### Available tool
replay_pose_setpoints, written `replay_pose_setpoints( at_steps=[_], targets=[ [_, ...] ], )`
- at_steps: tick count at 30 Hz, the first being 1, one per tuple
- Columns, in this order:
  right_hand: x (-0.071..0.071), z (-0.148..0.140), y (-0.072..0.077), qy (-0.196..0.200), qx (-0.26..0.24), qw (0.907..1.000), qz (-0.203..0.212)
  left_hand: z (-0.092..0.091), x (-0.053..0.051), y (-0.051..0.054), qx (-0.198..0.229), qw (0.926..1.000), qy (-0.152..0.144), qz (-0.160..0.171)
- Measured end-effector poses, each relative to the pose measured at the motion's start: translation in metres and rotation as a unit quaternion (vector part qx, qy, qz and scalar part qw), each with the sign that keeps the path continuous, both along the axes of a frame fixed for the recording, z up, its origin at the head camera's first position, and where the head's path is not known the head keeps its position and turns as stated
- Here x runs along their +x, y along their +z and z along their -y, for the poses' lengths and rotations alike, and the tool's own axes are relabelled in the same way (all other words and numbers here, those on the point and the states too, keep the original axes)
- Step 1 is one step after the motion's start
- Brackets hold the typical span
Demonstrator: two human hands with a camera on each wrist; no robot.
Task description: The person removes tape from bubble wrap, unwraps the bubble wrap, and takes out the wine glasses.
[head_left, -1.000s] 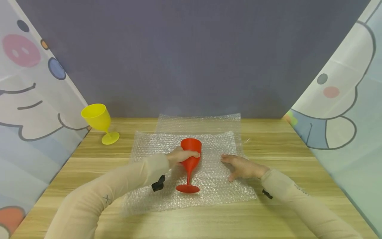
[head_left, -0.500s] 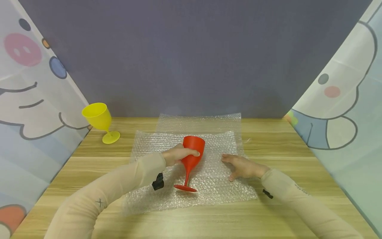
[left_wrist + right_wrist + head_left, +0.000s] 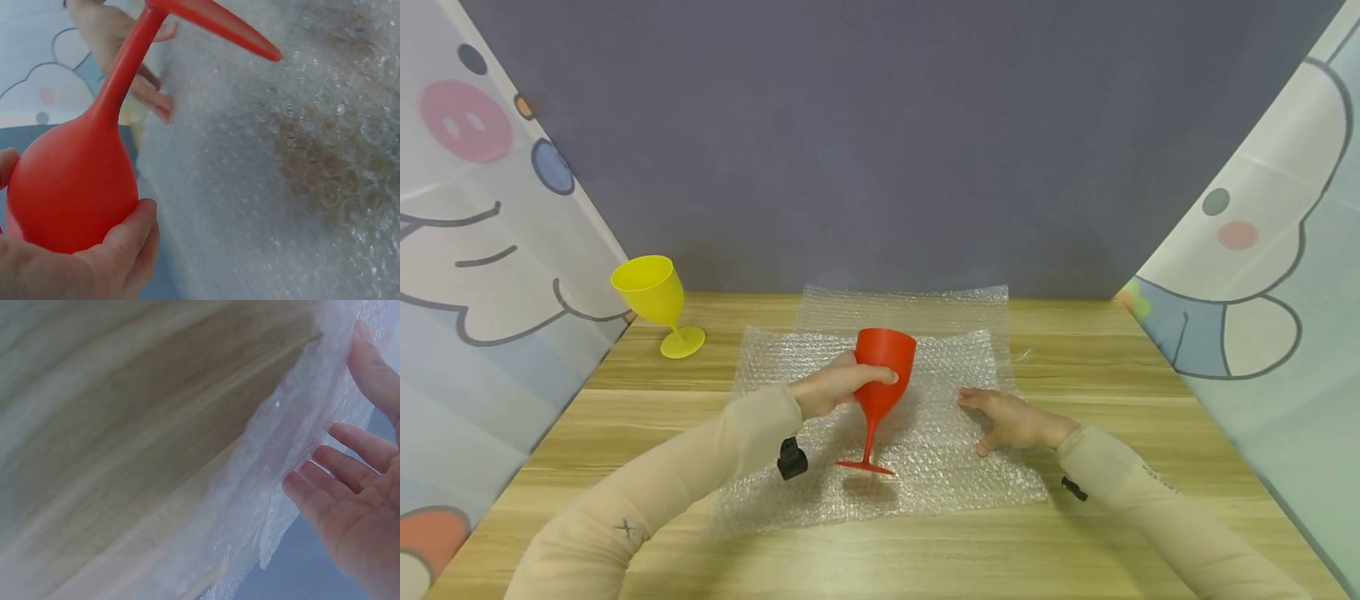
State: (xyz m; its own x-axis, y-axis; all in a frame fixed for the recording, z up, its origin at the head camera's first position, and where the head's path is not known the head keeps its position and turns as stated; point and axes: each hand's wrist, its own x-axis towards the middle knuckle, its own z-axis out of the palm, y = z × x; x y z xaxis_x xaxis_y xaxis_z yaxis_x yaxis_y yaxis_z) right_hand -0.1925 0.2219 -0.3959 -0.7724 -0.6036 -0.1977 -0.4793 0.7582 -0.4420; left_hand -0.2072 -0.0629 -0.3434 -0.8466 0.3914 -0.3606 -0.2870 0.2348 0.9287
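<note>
In the head view my left hand [image 3: 838,385] grips a red goblet [image 3: 883,358] round its bowl, thumb across the near side. The goblet is held nearly upright, its foot a little above the bubble wrap [image 3: 925,467], with a shadow below. The left wrist view shows fingers and thumb [image 3: 119,250] wrapped about the bowl, the stem and foot free. On the right part of the bubble wrap lies my right hand [image 3: 1011,419], fingers spread and holding nothing. Its fingertips [image 3: 297,481] are at the sheet in the right wrist view; whether they press on it I cannot tell.
A yellow goblet [image 3: 651,292] stands at the table's back left. Behind the front sheet a second bubble wrap sheet [image 3: 902,308] reaches the dark back panel [image 3: 880,150]. Printed cartoon cloths [image 3: 497,225] flank the wooden table [image 3: 1075,350] on both sides.
My left hand has raised the red goblet off the bubble wrap, its foot now apart from the sheet. The right hand stays in place. The view has shifted slightly.
</note>
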Motion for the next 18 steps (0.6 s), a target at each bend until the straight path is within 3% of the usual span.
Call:
replay_pose_setpoints(
  at_steps=[6, 18],
  targets=[
    [-0.001, -0.001, -0.001, -0.004, -0.005, 1.0, 0.007, 0.009, 0.003, 0.005, 0.031, 0.9989, 0.018, -0.029],
    [0.002, -0.001, 0.0, -0.013, -0.01, 0.9995, 0.028, 0.017, 0.011, 0.008, 0.021, 0.9953, 0.063, -0.071]
  ],
)
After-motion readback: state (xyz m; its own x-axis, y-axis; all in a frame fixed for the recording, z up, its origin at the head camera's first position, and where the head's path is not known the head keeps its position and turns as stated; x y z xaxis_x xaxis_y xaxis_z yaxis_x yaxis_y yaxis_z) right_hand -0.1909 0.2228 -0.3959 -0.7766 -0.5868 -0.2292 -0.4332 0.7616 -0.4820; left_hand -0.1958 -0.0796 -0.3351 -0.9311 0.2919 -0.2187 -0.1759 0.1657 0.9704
